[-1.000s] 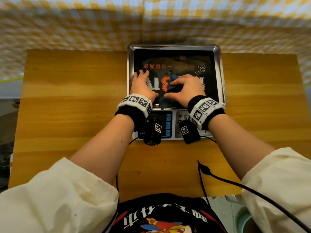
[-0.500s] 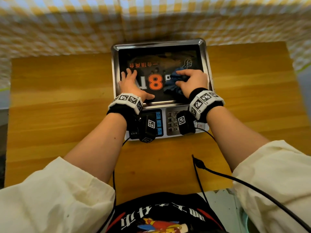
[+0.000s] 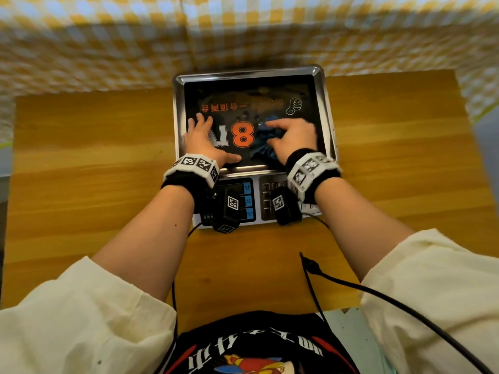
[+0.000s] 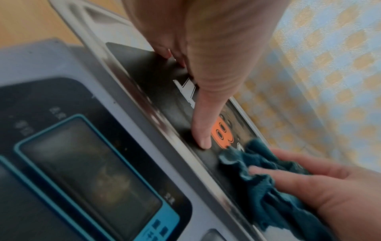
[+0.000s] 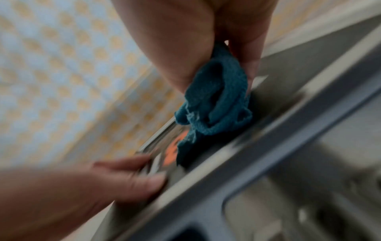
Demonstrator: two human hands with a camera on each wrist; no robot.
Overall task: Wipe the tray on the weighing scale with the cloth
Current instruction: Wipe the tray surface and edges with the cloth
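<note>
A steel tray (image 3: 249,73) sits on the weighing scale (image 3: 258,201); its dark shiny floor shows an orange "8". My left hand (image 3: 201,136) lies flat on the tray's left part with straight fingers, and the thumb (image 4: 203,117) presses near the front rim. My right hand (image 3: 293,136) holds a crumpled blue cloth (image 3: 263,147) against the tray's right half. The cloth (image 5: 214,104) is pinched between the right thumb and fingers in the right wrist view. In the left wrist view the cloth (image 4: 268,179) bunches under the right hand (image 4: 319,182), just right of the "8".
The scale stands on a wooden table (image 3: 94,163), with a yellow checked curtain (image 3: 108,44) behind it. Its blue-framed display (image 4: 88,171) and keypad (image 3: 270,195) face me below the tray. A black cable (image 3: 351,284) trails over the table's near edge.
My right hand has slid the cloth from the middle of the tray to its right half. The left hand has stayed flat on the left part. The head view shifted.
</note>
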